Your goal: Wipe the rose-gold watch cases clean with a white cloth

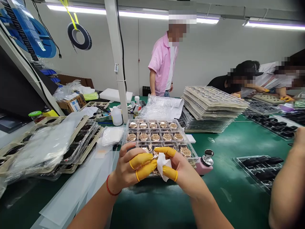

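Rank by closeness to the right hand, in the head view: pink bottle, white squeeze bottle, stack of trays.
From the right hand:
1. Pink bottle, just to its right.
2. White squeeze bottle, behind, left, by the post.
3. Stack of trays, far back, right.
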A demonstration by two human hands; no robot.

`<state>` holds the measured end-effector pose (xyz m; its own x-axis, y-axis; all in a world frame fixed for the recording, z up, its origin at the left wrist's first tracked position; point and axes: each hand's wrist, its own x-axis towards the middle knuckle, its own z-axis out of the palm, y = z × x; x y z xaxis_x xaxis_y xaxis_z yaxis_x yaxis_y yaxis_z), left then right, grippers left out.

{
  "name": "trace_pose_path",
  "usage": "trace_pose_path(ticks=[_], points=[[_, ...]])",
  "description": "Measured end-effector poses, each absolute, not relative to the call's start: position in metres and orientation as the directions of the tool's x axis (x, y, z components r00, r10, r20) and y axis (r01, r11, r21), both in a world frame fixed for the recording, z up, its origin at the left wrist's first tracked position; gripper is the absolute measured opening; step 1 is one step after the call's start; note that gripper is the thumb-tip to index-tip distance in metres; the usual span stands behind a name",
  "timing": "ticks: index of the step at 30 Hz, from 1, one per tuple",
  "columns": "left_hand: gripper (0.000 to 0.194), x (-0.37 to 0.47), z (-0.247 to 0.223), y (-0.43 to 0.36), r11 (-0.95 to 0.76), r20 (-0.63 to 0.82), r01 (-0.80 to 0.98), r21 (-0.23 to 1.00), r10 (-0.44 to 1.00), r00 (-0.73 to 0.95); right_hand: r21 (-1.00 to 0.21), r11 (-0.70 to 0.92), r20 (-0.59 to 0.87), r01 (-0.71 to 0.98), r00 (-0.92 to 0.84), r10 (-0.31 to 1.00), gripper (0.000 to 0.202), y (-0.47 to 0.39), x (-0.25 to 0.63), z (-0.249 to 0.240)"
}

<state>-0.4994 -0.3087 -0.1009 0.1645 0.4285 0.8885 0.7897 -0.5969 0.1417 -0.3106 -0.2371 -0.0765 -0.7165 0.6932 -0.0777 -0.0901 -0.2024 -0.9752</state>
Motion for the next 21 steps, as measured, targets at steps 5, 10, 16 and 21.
trace_pose_path(ticks=[5,10,16,21], points=[[0.07,-0.49,-0.098,-0.303,-0.446,0.537,0.669,0.595,0.84,0.083,-0.996,-0.057,-0.001,-0.07,-0.622,0.783,0.029,-0.225,-0.314,-0.079],[0.056,-0.485,-0.094,-0.306,-0.336,0.339,0.544,0.769,0.936,0.098,-1.0,0.007,0.019,-0.02,-0.679,0.734,0.031,-0.228,-0.317,-0.081],[0.043,-0.472,-0.095,-0.306,-0.326,0.356,0.493,0.807,0.934,0.037,-0.989,0.148,0.107,0.028,-0.564,0.819,0.023,-0.234,-0.324,-0.086],[0.047,-0.476,-0.093,-0.328,-0.057,0.055,0.027,0.998,0.996,0.064,-0.994,0.089,0.027,0.067,-0.625,0.78,0.05,-0.229,-0.326,-0.087]])
